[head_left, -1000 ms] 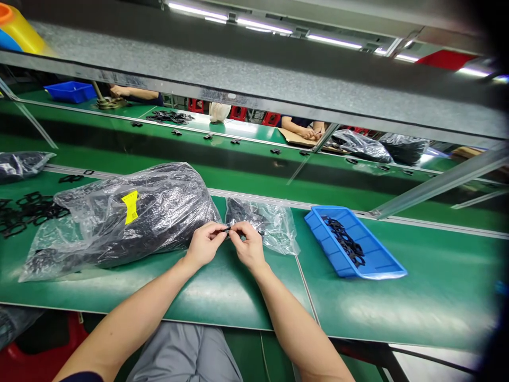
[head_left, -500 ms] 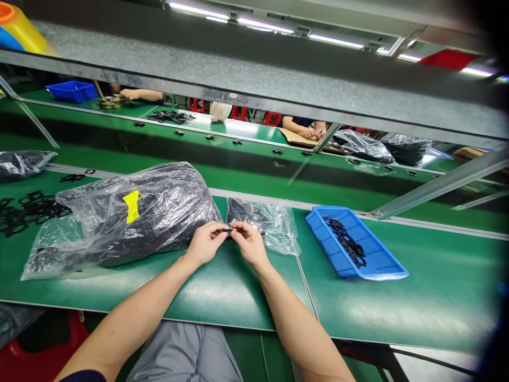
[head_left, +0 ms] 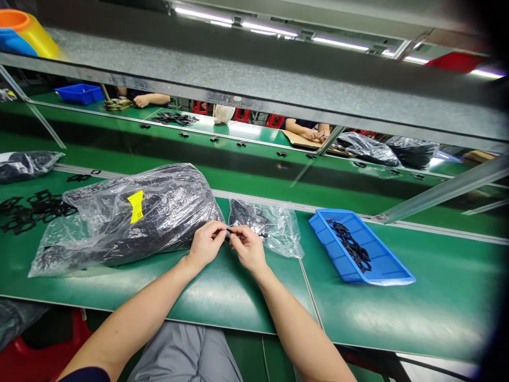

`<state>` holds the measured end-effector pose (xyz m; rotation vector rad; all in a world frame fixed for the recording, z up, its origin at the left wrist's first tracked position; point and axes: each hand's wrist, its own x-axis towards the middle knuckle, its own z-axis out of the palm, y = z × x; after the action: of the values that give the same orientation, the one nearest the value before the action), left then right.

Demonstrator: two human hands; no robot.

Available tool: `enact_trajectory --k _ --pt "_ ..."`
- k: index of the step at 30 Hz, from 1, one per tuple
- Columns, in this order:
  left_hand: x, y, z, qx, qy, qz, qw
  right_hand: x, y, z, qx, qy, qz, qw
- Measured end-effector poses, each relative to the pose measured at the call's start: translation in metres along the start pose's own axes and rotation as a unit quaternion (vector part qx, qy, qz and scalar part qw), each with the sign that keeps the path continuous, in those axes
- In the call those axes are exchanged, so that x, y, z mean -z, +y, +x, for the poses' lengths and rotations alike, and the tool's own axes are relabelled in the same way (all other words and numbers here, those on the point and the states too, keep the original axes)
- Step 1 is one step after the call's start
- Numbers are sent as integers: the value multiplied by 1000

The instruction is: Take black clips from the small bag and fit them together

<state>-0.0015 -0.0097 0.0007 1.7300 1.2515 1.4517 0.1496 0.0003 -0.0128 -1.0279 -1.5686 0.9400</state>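
Observation:
My left hand (head_left: 205,244) and my right hand (head_left: 249,246) meet fingertip to fingertip above the green table (head_left: 191,297). Between them they pinch a small black part (head_left: 228,233), mostly covered by the fingers, so its full shape is hidden. Left of my hands lies a large clear plastic bag (head_left: 170,185) filled with black pieces and marked with a yellow label (head_left: 135,207). Just behind my right hand rests a smaller clear bag (head_left: 284,223) with black pieces in it. Farther right, a blue tray (head_left: 382,265) holds several black ring-like parts (head_left: 352,246).
Loose black parts (head_left: 40,207) lie at the left. Behind the table runs a green conveyor belt (head_left: 254,170) with several black pieces along its far side. A metal shelf (head_left: 254,79) crosses overhead, with a slanted strut (head_left: 445,191) at right. Co-workers' hands (head_left: 314,135) work opposite.
The view has shifted slightly, so the scene sits a little farther right. My fingers have moved slightly around the small black part; both hands still pinch it.

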Motion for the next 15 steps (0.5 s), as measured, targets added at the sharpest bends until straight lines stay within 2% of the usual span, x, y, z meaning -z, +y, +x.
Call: enact_trajectory --k 5,15 --pt "0 2 -1 -8 -5 17 1000 -1 0 -1 0 3 9 1000" --pt "-4 -3 -2 86 1 -75 993 0 -2 -3 15 4 -15 1000"
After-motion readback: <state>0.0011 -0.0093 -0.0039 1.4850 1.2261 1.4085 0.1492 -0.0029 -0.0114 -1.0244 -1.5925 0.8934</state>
